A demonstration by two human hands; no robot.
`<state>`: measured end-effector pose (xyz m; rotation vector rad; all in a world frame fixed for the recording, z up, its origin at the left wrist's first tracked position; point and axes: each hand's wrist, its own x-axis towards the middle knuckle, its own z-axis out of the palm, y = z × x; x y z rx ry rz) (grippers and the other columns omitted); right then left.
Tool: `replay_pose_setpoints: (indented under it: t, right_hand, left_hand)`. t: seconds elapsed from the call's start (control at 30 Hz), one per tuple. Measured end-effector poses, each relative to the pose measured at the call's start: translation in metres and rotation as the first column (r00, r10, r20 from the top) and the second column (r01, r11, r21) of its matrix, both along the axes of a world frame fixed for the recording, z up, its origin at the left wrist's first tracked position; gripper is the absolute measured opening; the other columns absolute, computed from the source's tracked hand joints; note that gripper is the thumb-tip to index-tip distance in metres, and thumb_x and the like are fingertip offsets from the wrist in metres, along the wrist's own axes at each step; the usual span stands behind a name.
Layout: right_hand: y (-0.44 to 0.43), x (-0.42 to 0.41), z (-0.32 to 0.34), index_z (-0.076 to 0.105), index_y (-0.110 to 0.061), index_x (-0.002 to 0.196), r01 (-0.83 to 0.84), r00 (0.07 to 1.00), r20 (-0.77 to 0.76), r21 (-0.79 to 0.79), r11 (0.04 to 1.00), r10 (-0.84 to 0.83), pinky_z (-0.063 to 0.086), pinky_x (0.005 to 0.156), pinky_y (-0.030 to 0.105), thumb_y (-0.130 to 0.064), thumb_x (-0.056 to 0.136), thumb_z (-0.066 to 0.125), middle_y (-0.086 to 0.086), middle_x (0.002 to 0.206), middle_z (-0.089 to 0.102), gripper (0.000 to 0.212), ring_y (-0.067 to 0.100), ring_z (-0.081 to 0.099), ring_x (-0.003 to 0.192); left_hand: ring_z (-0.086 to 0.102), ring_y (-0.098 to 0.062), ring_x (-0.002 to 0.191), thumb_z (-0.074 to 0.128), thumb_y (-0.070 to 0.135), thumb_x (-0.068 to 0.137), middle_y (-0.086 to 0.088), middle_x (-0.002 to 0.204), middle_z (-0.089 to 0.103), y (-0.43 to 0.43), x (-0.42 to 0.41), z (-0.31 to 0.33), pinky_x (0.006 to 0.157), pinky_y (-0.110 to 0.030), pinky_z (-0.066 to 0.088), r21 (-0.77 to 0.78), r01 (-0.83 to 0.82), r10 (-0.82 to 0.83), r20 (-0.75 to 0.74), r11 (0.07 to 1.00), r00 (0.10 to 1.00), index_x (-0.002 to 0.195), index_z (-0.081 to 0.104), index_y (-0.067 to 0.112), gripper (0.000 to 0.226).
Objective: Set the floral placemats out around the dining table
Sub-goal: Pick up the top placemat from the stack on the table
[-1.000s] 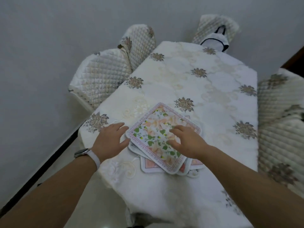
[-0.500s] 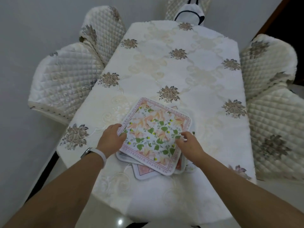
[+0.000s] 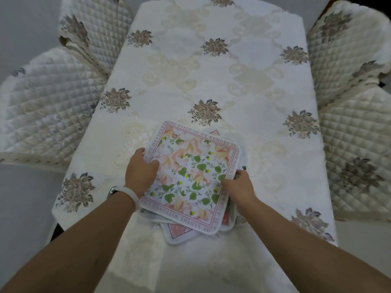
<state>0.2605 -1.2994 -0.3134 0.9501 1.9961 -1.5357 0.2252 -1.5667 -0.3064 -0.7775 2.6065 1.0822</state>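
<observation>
A stack of square floral placemats [image 3: 191,178] lies near the front end of the dining table [image 3: 211,81], which wears a white embroidered cloth. The top mat shows pink flowers, green leaves and a lettered border; corners of lower mats [image 3: 182,234] stick out below it. My left hand [image 3: 140,171], with a white wristband, grips the top mat's left edge, thumb on top. My right hand [image 3: 239,187] grips the stack's right edge, fingers curled under the top mat.
Quilted cream chairs stand at both long sides: two on the left [image 3: 42,106] [image 3: 95,28] and two on the right [image 3: 347,49] [image 3: 359,155]. Grey floor shows at the left.
Both hands have slid from lying flat on the stack to gripping the top mat's left and right edges. The camera has moved closer over the table.
</observation>
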Motion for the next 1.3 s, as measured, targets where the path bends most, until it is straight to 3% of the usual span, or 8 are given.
replay_pose_setpoints:
  t: [0.1, 0.23, 0.37, 0.53, 0.73, 0.97, 1.1, 1.3]
  right_hand:
    - [-0.002, -0.001, -0.001, 0.050, -0.017, 0.113, 0.029, 0.999, -0.022, 0.005, 1.000, -0.029, 0.052, 0.060, 0.028, -0.007, 0.084, 0.063, 0.000, 0.102, 0.064, 0.033, 0.015, 0.065, 0.086]
    - [0.000, 0.003, -0.003, 0.055, -0.018, 0.116, -0.004, 1.000, -0.020, -0.026, 1.000, 0.004, 0.059, 0.074, 0.037, -0.002, 0.082, 0.059, 0.001, 0.105, 0.069, 0.037, 0.019, 0.068, 0.090]
    - [0.005, 0.011, 0.007, 0.056, -0.021, 0.111, 0.013, 1.000, -0.020, -0.030, 0.999, -0.013, 0.054, 0.062, 0.028, -0.001, 0.085, 0.057, -0.003, 0.100, 0.068, 0.033, 0.015, 0.067, 0.086]
    - [0.007, 0.021, 0.029, 0.054, -0.023, 0.100, -0.003, 0.997, -0.081, 0.017, 1.000, 0.005, 0.057, 0.066, 0.033, -0.002, 0.086, 0.056, 0.001, 0.099, 0.067, 0.025, 0.017, 0.067, 0.084]
    - [0.010, 0.046, 0.057, 0.054, -0.014, 0.106, 0.035, 0.985, -0.170, 0.072, 0.997, -0.022, 0.055, 0.061, 0.032, -0.001, 0.088, 0.055, 0.005, 0.098, 0.065, 0.022, 0.020, 0.065, 0.082]
    - [0.027, 0.094, 0.095, 0.055, -0.014, 0.105, 0.106, 0.959, -0.276, 0.128, 0.986, -0.067, 0.053, 0.061, 0.033, -0.002, 0.087, 0.053, 0.006, 0.098, 0.065, 0.021, 0.020, 0.064, 0.082]
    - [0.051, 0.132, 0.111, 0.057, -0.017, 0.106, 0.158, 0.939, -0.328, 0.136, 0.978, -0.106, 0.059, 0.072, 0.042, -0.004, 0.085, 0.056, 0.003, 0.100, 0.067, 0.024, 0.023, 0.067, 0.088]
    - [0.095, 0.186, 0.131, 0.054, -0.022, 0.111, 0.241, 0.913, -0.379, 0.202, 0.949, -0.151, 0.057, 0.067, 0.037, -0.008, 0.085, 0.060, -0.001, 0.102, 0.067, 0.030, 0.019, 0.067, 0.088]
  left_hand:
    - [0.058, -0.016, 0.071, 0.059, 0.022, 0.088, -0.001, 0.096, 0.064, -0.004, -0.006, 0.000, 0.055, -0.027, 0.044, -0.010, -0.060, 0.060, 0.044, 0.998, 0.997, 0.116, 0.060, 0.015, 0.029]
    - [0.059, -0.012, 0.072, 0.059, 0.016, 0.086, 0.000, 0.091, 0.065, -0.007, -0.005, 0.001, 0.054, -0.025, 0.042, 0.090, -0.050, 0.041, 0.108, 0.995, 0.993, 0.104, 0.061, 0.018, 0.018]
    - [0.062, -0.015, 0.075, 0.061, 0.014, 0.087, -0.001, 0.093, 0.066, -0.002, 0.012, 0.006, 0.058, -0.027, 0.045, 0.137, -0.026, 0.016, 0.079, 0.990, 0.997, 0.104, 0.060, 0.019, 0.018]
    - [0.067, -0.017, 0.076, 0.060, 0.015, 0.090, -0.001, 0.094, 0.069, 0.004, 0.035, 0.019, 0.056, -0.027, 0.048, 0.242, 0.003, -0.003, -0.002, 0.970, 1.000, 0.106, 0.060, 0.020, 0.017]
    - [0.069, -0.019, 0.076, 0.059, 0.013, 0.093, -0.004, 0.094, 0.071, 0.006, 0.061, 0.045, 0.057, -0.026, 0.048, 0.352, 0.010, 0.022, -0.085, 0.936, 0.996, 0.108, 0.061, 0.016, 0.016]
    - [0.073, -0.030, 0.078, 0.062, 0.012, 0.092, -0.010, 0.097, 0.074, 0.014, 0.089, 0.075, 0.071, -0.047, 0.060, 0.527, 0.028, 0.042, -0.120, 0.849, 0.992, 0.104, 0.063, 0.018, 0.014]
    - [0.074, -0.034, 0.079, 0.062, 0.009, 0.092, -0.013, 0.098, 0.074, 0.032, 0.102, 0.085, 0.074, -0.053, 0.060, 0.627, 0.083, -0.013, -0.116, 0.775, 0.993, 0.106, 0.063, 0.015, 0.015]
    - [0.073, -0.038, 0.074, 0.062, 0.009, 0.093, -0.017, 0.089, 0.076, 0.081, 0.127, 0.100, 0.070, -0.054, 0.060, 0.699, 0.159, -0.108, -0.116, 0.697, 0.987, 0.105, 0.062, 0.016, 0.014]
